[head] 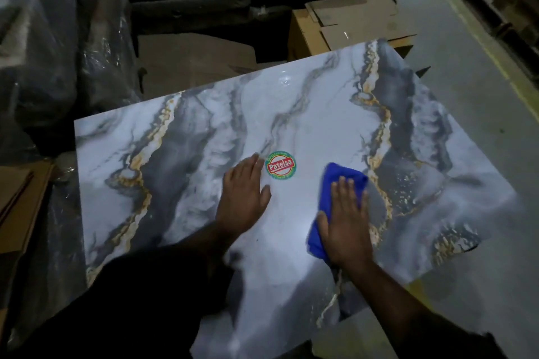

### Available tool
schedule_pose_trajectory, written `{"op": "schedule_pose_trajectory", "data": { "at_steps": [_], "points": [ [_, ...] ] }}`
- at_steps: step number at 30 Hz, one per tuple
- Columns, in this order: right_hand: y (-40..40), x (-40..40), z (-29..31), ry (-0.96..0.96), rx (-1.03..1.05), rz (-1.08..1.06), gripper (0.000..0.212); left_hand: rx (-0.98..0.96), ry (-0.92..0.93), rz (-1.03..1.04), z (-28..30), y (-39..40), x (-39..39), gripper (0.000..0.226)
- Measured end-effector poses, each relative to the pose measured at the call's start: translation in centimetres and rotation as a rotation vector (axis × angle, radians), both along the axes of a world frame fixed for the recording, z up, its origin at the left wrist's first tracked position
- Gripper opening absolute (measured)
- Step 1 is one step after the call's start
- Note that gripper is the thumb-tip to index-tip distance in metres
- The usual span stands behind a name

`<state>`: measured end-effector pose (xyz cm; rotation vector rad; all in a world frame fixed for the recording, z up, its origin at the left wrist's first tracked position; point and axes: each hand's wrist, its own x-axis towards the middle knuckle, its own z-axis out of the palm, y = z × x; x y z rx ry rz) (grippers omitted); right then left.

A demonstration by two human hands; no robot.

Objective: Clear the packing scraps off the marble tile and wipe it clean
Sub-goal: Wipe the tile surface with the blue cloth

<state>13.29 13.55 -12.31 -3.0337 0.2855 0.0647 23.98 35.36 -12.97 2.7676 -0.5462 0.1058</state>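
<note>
Lying flat and slightly skewed across the middle of the head view, the large glossy marble-patterned tile (204, 131) shows a white and grey surface with gold and dark veins. A round red, white and green sticker (281, 165) reading "Patelsa" sits near its centre. Just right of the sticker, a bright blue cleaning cloth (338, 181) lies bunched on the tile, and the right hand (347, 224) is laid palm-down on top of it, fingers straight and close together, thumb angled out to the left, pressing the cloth against the surface. The cloth shows beyond the fingertips and beside the thumb. The left hand (243, 198) rests flat on the bare tile just left of the sticker, fingers extended and close together, thumb slightly out toward the right, holding nothing. Both forearms reach in from the bottom edge, the left one in a dark sleeve (140, 300).

Around the tile, flattened brown cardboard boxes (355, 20) are stacked beyond its far edge, dark plastic-wrapped bundles (58, 46) fill the upper left, and more brown cardboard (17, 213) lies at the left edge. Grey concrete floor (466, 73) with a yellow painted line (495, 64) runs along the right side.
</note>
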Motion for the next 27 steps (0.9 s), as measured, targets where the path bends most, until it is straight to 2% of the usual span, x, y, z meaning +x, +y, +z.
{"op": "schedule_pose_trajectory", "data": {
  "at_steps": [2, 5, 11, 15, 20, 23, 25, 27],
  "points": [
    [-0.1, 1.6, 0.1, 0.039, -0.077, -0.131, 0.075, 0.021, -0.007, 0.016, -0.1, -0.1, 2.5, 0.055],
    [1.5, 5.7, 0.0, 0.076, -0.083, -0.197, 0.077, -0.035, -0.026, 0.022, -0.6, -0.4, 4.7, 0.047],
    [3.3, 13.9, -0.3, 0.065, -0.056, -0.161, 0.082, -0.031, -0.113, 0.033, -1.1, -0.6, 4.6, 0.049],
    [4.1, 17.4, 0.0, 0.064, -0.044, 0.044, 0.081, -0.079, -0.106, 0.027, -1.1, -0.5, 4.8, 0.06],
    [3.7, 14.5, 0.3, 0.003, 0.149, 0.507, 0.074, -0.138, -0.118, 0.066, -1.1, -0.4, 5.0, 0.046],
    [1.4, 10.3, 0.0, -0.022, 0.159, 0.648, 0.077, -0.096, -0.122, 0.104, -0.8, -0.7, 5.8, 0.035],
    [-1.0, 9.1, -0.4, -0.063, 0.15, 0.571, 0.08, -0.088, -0.137, 0.106, -0.5, -0.9, 7.1, 0.021],
    [-2.3, 9.8, -0.6, -0.072, 0.155, 0.34, 0.077, -0.134, -0.109, 0.118, -0.1, -0.9, 8.8, 0.009]
  ]
}}
